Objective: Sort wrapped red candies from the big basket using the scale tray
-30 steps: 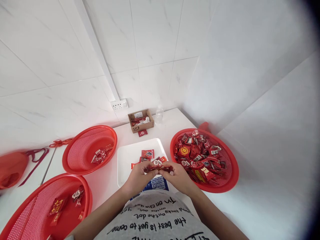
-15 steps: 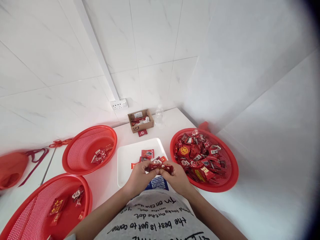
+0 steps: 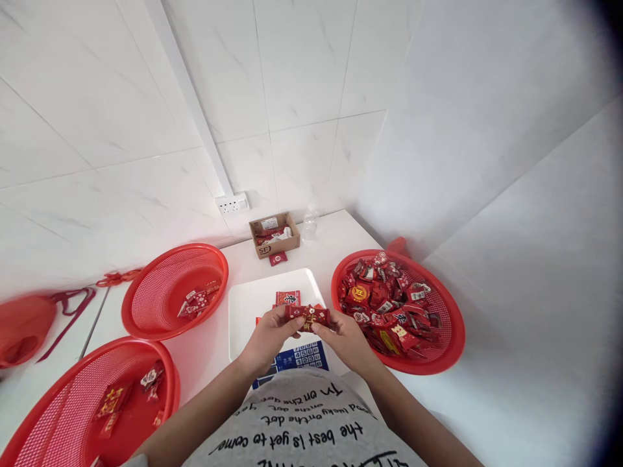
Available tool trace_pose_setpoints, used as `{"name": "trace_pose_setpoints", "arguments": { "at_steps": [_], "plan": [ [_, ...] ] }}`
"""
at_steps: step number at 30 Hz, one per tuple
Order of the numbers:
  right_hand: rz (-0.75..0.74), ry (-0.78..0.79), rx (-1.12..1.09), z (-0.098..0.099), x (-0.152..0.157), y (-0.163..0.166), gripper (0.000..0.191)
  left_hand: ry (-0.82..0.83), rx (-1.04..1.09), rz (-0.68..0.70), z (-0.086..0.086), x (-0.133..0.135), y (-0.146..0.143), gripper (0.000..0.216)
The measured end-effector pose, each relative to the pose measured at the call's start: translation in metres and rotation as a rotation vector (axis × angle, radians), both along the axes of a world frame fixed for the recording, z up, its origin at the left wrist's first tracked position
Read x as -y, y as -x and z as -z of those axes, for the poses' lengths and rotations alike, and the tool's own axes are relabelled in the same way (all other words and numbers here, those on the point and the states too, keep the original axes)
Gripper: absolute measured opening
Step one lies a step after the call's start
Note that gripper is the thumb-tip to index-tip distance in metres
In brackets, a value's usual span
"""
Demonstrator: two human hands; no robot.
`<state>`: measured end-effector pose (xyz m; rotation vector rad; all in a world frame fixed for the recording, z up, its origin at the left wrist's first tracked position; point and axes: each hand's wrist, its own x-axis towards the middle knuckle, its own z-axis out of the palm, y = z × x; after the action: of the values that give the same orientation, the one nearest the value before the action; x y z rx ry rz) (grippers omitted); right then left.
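Between my left hand [image 3: 272, 334] and my right hand [image 3: 343, 334] is a small red wrapped snack packet [image 3: 309, 317] with gold lettering. Fingers and thumbs of both hands pinch it at its two ends, its printed face toward me. It is held above a white tray [image 3: 243, 292]. Beyond my hands a red packet with a white label [image 3: 288, 298] lies in the tray; orange-red wrappers beside it are mostly covered by my hands. Close to my body, below the hands, shows a blue keypad panel [image 3: 306, 355] with numbers.
To the right stands a red basket [image 3: 455, 337] heaped with red packets. Two red baskets, an upper [image 3: 146, 285] and a lower one [image 3: 53, 395], hold a few packets on the left. Behind the tray are a cardboard box [image 3: 275, 246] and a clear bottle [image 3: 310, 224].
The packet has been turned so its gold lettering faces up, and my hands have shifted slightly. More of the blue keypad panel now shows. Baskets and box stay where they were.
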<state>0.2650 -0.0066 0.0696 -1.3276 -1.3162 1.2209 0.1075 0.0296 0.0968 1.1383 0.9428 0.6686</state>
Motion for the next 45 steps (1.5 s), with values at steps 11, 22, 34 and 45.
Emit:
{"name": "trace_pose_setpoints", "arguments": {
  "at_steps": [11, 22, 34, 45],
  "plan": [
    [0.026, -0.064, 0.118, 0.001, 0.003, 0.003, 0.018, -0.025, -0.002, -0.009, 0.010, -0.002, -0.002, 0.014],
    [0.007, 0.029, -0.041, 0.014, -0.002, 0.002, 0.023, -0.032, -0.046, 0.014, 0.014, -0.004, -0.004, 0.022],
    [-0.175, -0.041, 0.124, 0.011, 0.001, 0.000, 0.032, -0.023, -0.038, 0.116, 0.008, -0.007, -0.001, 0.028],
    [-0.185, -0.136, 0.117, 0.007, 0.002, 0.002, 0.035, -0.043, -0.085, 0.201, 0.008, -0.005, -0.001, 0.030]
  ]
}}
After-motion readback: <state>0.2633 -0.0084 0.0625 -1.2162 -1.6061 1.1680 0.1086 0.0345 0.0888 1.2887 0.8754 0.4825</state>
